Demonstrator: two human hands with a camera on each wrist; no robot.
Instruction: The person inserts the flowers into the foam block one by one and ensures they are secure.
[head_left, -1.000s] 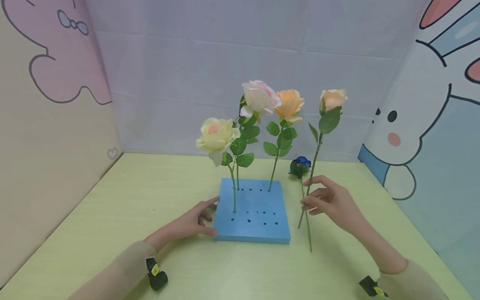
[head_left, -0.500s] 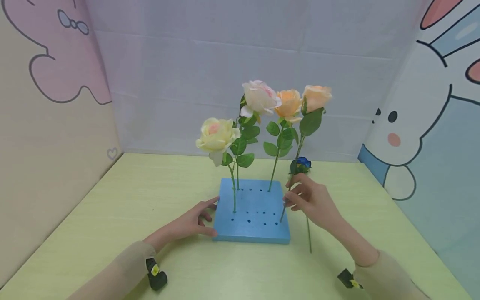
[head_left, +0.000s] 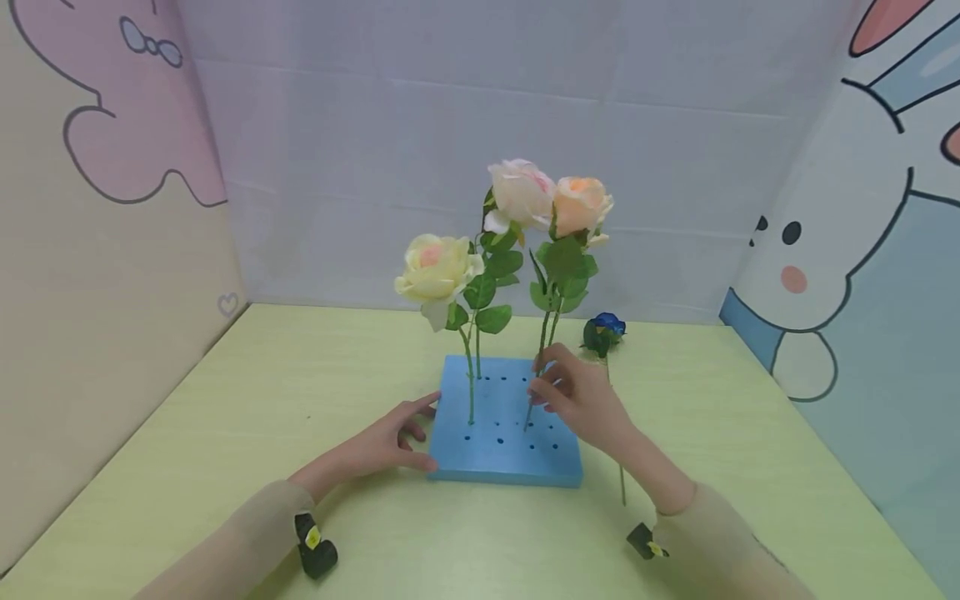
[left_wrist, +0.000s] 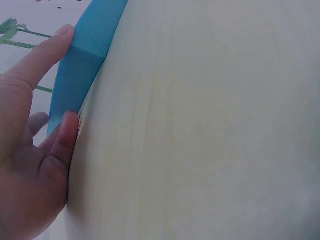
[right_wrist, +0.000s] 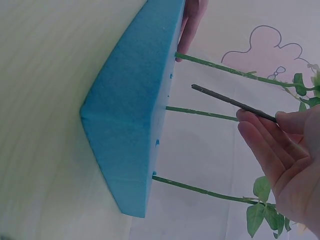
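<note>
Head view: a blue foam block (head_left: 505,433), pierced by rows of small holes, lies flat at the centre of a pale green table (head_left: 225,433). The left hand (head_left: 378,446) rests on the table at the block's left edge, its fingers spread and nearly straight; in the left wrist view the thumb and a fingertip (left_wrist: 67,135) press against the blue side wall without curling round it.

The right hand (head_left: 577,400) is above the right half of the block, thumb and fingers pinching the thin green stem of a peach rose (head_left: 579,204). The stem stands nearly upright, tilted slightly to the right at its top, its bloom in the upper centre of the frame just beside a pale pink rose (head_left: 520,193). In the right wrist view the lower tip of the held stem (right_wrist: 225,101) hangs clear of the perforated face, near but not touching it, between two stems already planted there.

Standing in the block: a cream rose (head_left: 435,268) at centre left and the pale pink rose behind it. Whether a further stem behind the held one carries its own bloom cannot be told from the head view.

Right of the block a blue flower (head_left: 603,329) lies on the table, its stem running toward the lower edge of the frame. Cartoon panels enclose the scene at left and right.
</note>
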